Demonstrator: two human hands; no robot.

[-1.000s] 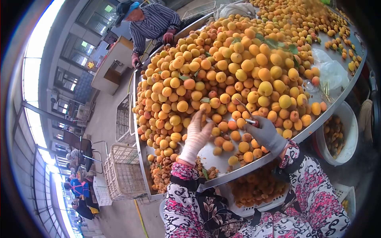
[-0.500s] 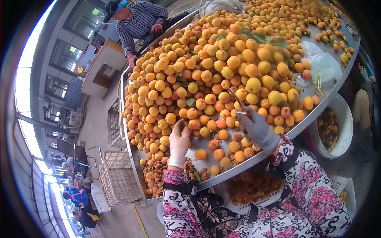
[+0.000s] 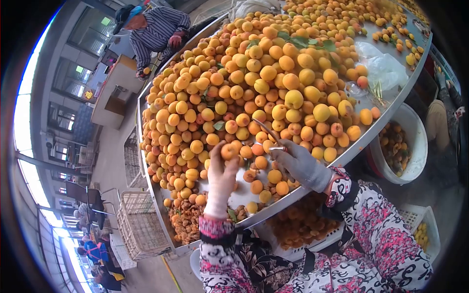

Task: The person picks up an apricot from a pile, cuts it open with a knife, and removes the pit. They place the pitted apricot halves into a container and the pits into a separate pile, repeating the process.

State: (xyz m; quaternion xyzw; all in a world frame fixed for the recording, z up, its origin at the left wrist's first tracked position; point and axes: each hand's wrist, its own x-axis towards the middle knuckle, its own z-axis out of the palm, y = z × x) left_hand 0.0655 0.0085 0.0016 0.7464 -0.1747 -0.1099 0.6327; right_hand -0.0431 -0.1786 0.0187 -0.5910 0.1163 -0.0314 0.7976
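Observation:
My left hand (image 3: 223, 176), in a pale glove or wrap, has its fingers around an apricot (image 3: 228, 151) just above the table. To its right, my gloved right hand (image 3: 300, 163) is closed on the handle of a curved knife (image 3: 267, 131), whose thin blade points up and left over the fruit. A large heap of apricots (image 3: 254, 83) covers most of the metal table. A few loose apricots lie between and below my hands. Brown pieces (image 3: 184, 222) are piled at the table's near left corner.
A metal rim (image 3: 361, 141) edges the table. At right stands a white bucket (image 3: 415, 141) of fruit; under the near edge is a crate of orange pieces (image 3: 303, 224). A plastic bag (image 3: 383, 68) lies at upper right. Across the table is a person in stripes (image 3: 156, 31); crates (image 3: 141, 219) stand left.
My left hand has taken hold of an apricot and lifted it. My right hand still holds the knife. The view has shifted, and the other person's hand has moved, now with an apricot.

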